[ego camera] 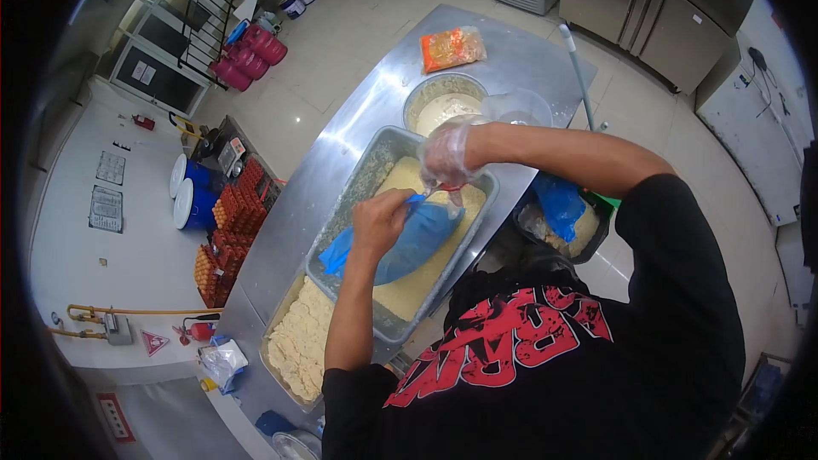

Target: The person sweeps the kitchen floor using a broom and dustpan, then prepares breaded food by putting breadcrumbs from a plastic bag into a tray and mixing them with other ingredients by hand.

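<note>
A filled blue plastic bag (418, 246) lies over pale yellow crumbs (399, 297) in a grey plastic tub (383, 134). My bare left hand (381, 220) grips the gathered upper end of the bag. In a clear plastic glove, my right hand (450, 153) is closed around a small red-handled tool (452, 188), apparently scissors, held right at the bag's gathered end. The fingers partly hide its blades, so I cannot tell whether they have cut the plastic.
Beyond the tub stand a round pan of creamy batter (447, 108), a clear lid (521, 107) and an orange packet (452, 50) on the steel table (339, 147). A tray of dough (299, 338) sits nearer left. A black bin (591, 249) stands beside the table; egg trays (236, 211) are left.
</note>
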Motion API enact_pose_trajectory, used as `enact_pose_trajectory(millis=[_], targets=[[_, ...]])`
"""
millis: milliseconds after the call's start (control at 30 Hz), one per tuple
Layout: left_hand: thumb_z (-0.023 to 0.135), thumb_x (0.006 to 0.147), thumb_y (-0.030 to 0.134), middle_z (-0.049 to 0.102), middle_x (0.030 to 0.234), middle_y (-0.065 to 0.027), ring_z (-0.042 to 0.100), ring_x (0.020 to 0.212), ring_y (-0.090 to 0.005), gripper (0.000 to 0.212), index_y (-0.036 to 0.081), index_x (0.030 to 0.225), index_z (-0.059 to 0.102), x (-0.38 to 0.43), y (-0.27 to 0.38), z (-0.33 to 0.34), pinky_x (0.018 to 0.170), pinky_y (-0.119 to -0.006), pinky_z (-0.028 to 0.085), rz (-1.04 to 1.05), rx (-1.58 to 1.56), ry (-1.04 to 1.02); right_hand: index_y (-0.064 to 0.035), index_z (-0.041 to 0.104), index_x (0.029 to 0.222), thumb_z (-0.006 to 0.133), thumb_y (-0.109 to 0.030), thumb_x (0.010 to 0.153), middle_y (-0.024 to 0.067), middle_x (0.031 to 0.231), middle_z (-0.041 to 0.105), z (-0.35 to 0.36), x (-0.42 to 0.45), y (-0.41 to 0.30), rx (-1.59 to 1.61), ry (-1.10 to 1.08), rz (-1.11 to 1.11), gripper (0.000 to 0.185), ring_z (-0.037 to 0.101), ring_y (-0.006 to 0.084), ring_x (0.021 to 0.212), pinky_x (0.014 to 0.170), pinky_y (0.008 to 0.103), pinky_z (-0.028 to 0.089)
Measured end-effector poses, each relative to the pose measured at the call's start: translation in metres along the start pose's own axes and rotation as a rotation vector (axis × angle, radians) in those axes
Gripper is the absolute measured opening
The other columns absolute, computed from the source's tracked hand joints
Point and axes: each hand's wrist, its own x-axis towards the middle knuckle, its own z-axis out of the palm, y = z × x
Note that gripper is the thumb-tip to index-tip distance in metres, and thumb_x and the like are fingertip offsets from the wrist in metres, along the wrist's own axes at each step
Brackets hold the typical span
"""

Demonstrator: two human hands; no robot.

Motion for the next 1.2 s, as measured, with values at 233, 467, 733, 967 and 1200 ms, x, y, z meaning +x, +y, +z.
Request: enact_pose_trajectory(millis=[233,467,733,967,1200], targets=[[0.066,0.073,0.003,0.066,0.079,-0.012,0.063,0.067,-0.0295,0.012,0.006,0.084,0.068,-0.006,-0.001,0.005,0.059,-0.035,0.048,-0.043,-0.122,0.02,-0.0124,0.071,0.082,0.079,-0.043,0.06,0.0109,0.075,0.068,0.007,0.04,-0.019,-0.114,0.044,-0.119,0.039,0.066,0.0308,0.073,0.063,0.0435,0.05],[0.067,0.077,0.015,0.065,0.083,-0.0118,0.061,0.074,-0.0338,0.027,0.005,0.101,0.062,-0.018,0.0,-0.052,0.066,-0.039,0.047,-0.165,-0.007,-0.087,-0.0139,0.072,0.083,0.08,-0.043,0.06,0.0086,0.078,0.068,0.003,0.04,-0.012,-0.104,-0.088,-0.11,0.038,0.067,0.0297,0.076,0.063,0.0431,0.051],[0.069,0.08,0.029,0.062,0.083,-0.0185,0.06,0.08,-0.0403,0.029,0.006,0.092,0.055,-0.05,-0.037,-0.041,0.067,-0.043,0.046,-0.349,-0.168,-0.195,-0.0128,0.07,0.089,0.072,-0.033,0.069,0.0123,0.08,0.067,0.015,0.064,-0.03,-0.076,-0.037,-0.098,0.029,0.066,0.0322,0.078,0.063,0.0441,0.051],[0.063,0.085,0.019,0.059,0.068,-0.0161,0.058,0.063,-0.035,0.018,0.003,0.086,0.057,-0.046,-0.025,-0.063,0.059,-0.039,0.044,-0.144,0.141,-0.5,-0.0123,0.07,0.089,0.072,-0.032,0.069,0.0125,0.087,0.068,0.014,0.083,-0.03,-0.064,-0.07,-0.093,0.028,0.066,0.0321,0.079,0.066,0.0427,0.051],[0.059,0.085,0.009,0.054,0.062,-0.0105,0.051,0.055,-0.0192,0.009,0.001,0.083,0.06,-0.047,-0.053,-0.064,0.053,-0.032,0.039,-0.262,-0.224,-0.329,-0.0129,0.071,0.083,0.074,-0.037,0.066,0.0113,0.079,0.068,0.028,0.105,-0.047,-0.04,-0.057,-0.172,0.029,0.066,0.0323,0.076,0.066,0.0429,0.051]])
